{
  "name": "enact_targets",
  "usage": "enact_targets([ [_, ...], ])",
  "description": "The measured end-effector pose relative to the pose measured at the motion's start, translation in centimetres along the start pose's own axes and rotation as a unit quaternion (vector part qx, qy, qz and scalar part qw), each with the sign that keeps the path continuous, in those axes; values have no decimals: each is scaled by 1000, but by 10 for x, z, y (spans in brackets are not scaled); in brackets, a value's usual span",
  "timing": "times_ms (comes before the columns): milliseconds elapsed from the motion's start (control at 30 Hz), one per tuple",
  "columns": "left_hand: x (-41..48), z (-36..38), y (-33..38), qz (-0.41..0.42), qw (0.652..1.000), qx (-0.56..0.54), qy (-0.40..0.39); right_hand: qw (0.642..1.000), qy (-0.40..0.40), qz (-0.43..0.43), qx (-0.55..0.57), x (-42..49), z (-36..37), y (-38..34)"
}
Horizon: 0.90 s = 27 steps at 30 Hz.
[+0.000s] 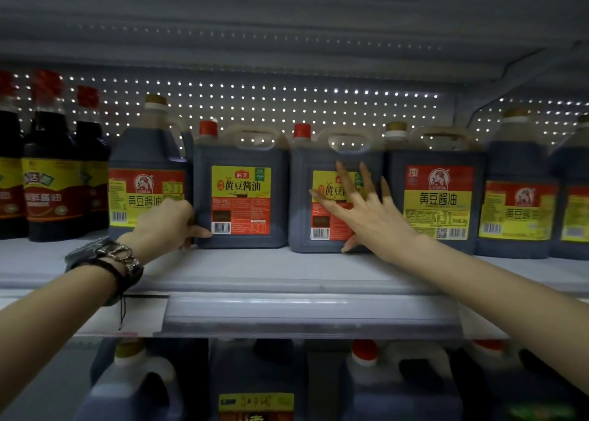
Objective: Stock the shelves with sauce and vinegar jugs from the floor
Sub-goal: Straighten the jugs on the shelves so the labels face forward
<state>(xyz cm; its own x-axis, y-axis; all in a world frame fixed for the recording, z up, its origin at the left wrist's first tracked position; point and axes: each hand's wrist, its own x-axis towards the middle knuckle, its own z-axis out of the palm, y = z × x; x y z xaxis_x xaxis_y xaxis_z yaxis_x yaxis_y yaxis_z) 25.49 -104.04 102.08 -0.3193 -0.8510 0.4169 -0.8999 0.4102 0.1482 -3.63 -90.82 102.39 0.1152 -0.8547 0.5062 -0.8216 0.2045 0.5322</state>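
Your left hand grips lower left corner of left red-capped jug. Your right hand, fingers spread straight, presses front of right red-capped jug. Both upright on shelf, side by side, hemmed between left gold-capped jug and right gold-capped jug.

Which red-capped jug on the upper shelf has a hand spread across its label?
The right one; the right hand covers its label, the left jug's shows fully.
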Motion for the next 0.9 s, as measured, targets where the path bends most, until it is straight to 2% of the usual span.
enact_targets([
  [267,-17,-7,24,18,996,91,-11,1000,6,20,2,-8,-4,-8],
  [400,-34,-16,53,61,986,143,58,1000,6,25,12,-17,-10,-18],
  [533,-58,-25,84,106,977,125,134,995,33,64,64,-28,-36,-24],
  [700,-105,-39,115,151,958,94,226,972,137,133,138,-61,-78,-25],
  [900,-170,-35,121,179,952,37,245,955,137,179,195,-137,-102,-50],
])
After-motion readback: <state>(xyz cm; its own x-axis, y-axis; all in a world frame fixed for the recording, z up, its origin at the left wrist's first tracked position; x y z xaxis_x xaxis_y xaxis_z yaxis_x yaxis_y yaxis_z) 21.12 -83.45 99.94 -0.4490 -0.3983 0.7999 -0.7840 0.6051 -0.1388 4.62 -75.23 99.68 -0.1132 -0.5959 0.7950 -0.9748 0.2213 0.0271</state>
